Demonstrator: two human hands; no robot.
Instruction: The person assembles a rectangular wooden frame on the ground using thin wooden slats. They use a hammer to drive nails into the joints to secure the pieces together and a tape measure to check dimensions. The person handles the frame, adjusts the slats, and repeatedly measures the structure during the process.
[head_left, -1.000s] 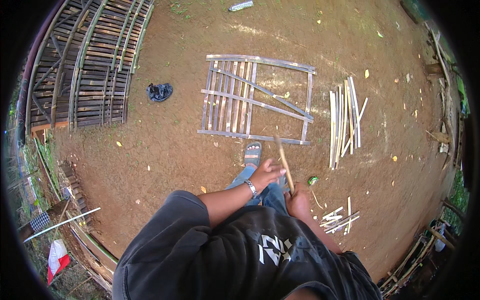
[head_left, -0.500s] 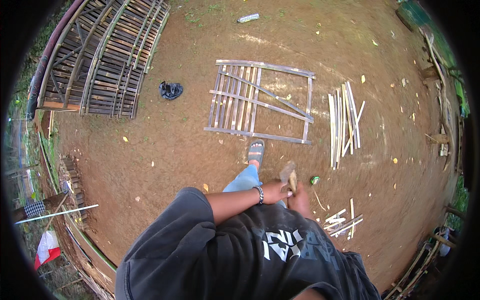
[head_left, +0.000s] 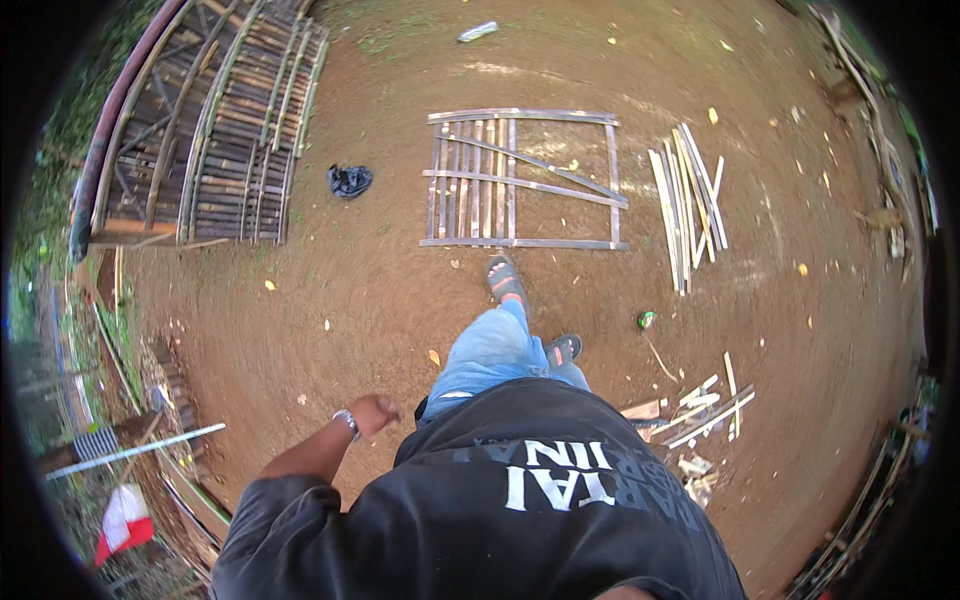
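Observation:
My left hand (head_left: 374, 413), with a bracelet at its wrist, hangs out to the left of my body over bare soil. Its fingers are loosely curled, and nothing shows in them. My right hand is out of sight, hidden by my torso or beyond the picture. Ahead of my feet a bamboo slat frame (head_left: 566, 243) lies flat on the ground, with slats across its left part and one strip laid slantwise. Right of it lies a bundle of long pale bamboo strips (head_left: 664, 221).
Short offcuts (head_left: 712, 418) lie scattered at my right, near a small green round object (head_left: 647, 320). A black plastic bag (head_left: 350, 181) and a large bamboo slatted structure (head_left: 250, 165) are at the left. A plastic bottle (head_left: 477, 32) lies far ahead.
My hands have parted; the left swung out to the left and the right left view. The wooden-handled tool that was between them no longer shows. A second foot now shows below me.

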